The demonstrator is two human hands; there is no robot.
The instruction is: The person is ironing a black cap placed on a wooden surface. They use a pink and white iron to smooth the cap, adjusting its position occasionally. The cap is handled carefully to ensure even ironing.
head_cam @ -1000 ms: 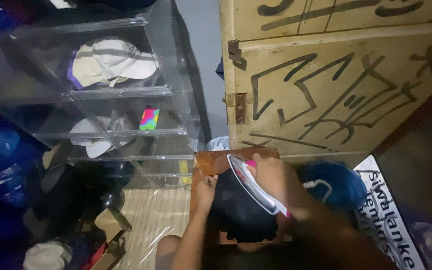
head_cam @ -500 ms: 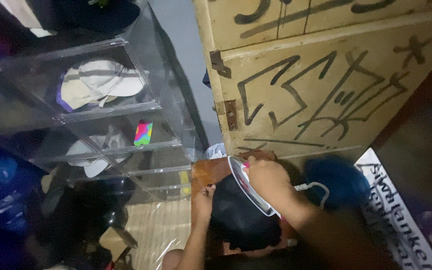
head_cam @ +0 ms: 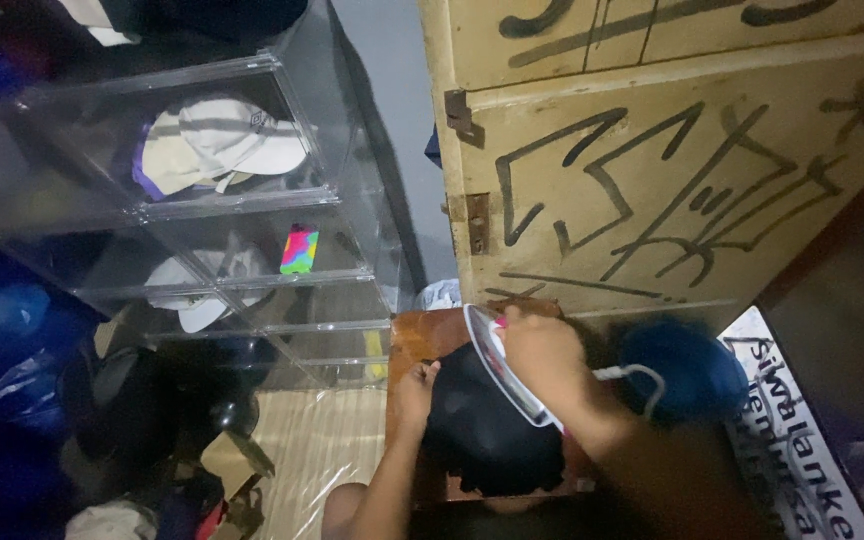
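Seen from the head camera looking down, the right hand (head_cam: pixel 544 357) is wrapped around the handle of a white clothes iron with a silvery soleplate (head_cam: pixel 500 368), which it holds tipped up on edge, the flat plate facing left toward the dark fabric below it. A pale cord (head_cam: pixel 640 378) loops away from the iron toward a rounded blue object (head_cam: pixel 687 368) lying just to the right. The left hand (head_cam: pixel 415 385) presses its curled fingers onto the left edge of a dark, rounded piece of black cloth, possibly a cap (head_cam: pixel 487 432), and whether it pinches the cloth or only pins it down cannot be told. The cloth lies on a small brown wooden board (head_cam: pixel 414 333), close in front of the person, between the two forearms. Behind the board stands a cream-painted wooden door or cabinet panel with black scrawled lines and rusty hinges (head_cam: pixel 672 180). To the left rises a stack of clear plastic boxes (head_cam: pixel 252 200): the upper one holds white and cream caps (head_cam: pixel 222 150), the next a small bright multicoloured item (head_cam: pixel 299 250) and another pale cap (head_cam: pixel 197 290). A ribbed, pale yellow mat under clear plastic (head_cam: pixel 307 440) lies beside the board, and dark blue bags (head_cam: pixel 2 350) crowd the far left.
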